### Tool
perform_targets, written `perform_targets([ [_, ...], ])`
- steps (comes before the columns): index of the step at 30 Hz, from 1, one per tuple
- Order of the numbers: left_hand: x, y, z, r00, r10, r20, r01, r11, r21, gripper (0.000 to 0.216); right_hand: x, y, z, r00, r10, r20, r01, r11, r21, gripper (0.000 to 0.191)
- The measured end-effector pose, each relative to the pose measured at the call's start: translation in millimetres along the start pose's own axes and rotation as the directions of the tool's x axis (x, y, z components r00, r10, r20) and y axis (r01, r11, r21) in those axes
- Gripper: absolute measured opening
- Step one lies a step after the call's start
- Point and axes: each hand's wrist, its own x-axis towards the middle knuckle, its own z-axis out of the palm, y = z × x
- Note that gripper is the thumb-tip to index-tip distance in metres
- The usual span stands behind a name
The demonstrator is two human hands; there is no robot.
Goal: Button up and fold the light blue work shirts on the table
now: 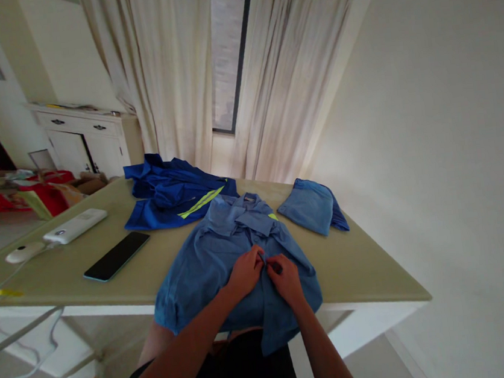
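Note:
A light blue work shirt (201,264) lies front up on the table, its collar pointing away from me and its hem hanging over the near edge. My left hand (246,269) pinches the shirt's front placket near the middle. Just beside it, my right hand (284,275) is closed on the other side of the same front opening. The fingertips of both hands almost meet; any button between them is too small to make out. Behind the collar lies a crumpled dark blue garment (170,189) with a yellow-green stripe.
Folded blue clothes (311,206) lie at the table's right. Left of the shirt are a black phone (117,256), a white power strip (76,226) and a white round device (25,252) with a cable. The table (356,268) ends at a wall behind and right.

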Motion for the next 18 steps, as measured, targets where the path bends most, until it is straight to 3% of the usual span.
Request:
perform_targets([
  [4, 7, 3, -1, 0.982, -0.190, -0.022, 0.189, 0.982, -0.022, 0.015, 0, 0, 3, 0.998, 0.002, -0.064, -0.005, 0.998, -0.057, 0.016],
  [7, 10, 2, -2, 0.983, -0.182, 0.031, 0.182, 0.983, 0.016, 0.023, 1, -1, 7, 0.997, -0.022, -0.077, 0.015, 0.996, -0.086, 0.015],
  [12, 9, -9, 2, 0.981, -0.195, 0.025, 0.196, 0.979, -0.050, 0.010, 1, -5, 10, 0.998, -0.032, -0.045, 0.027, 0.995, -0.100, 0.014],
  [18, 15, -24, 5, 0.975, -0.211, 0.069, 0.218, 0.969, -0.116, 0.011, -3, -9, 9, 0.999, -0.040, -0.007, 0.039, 0.990, -0.134, 0.014],
])
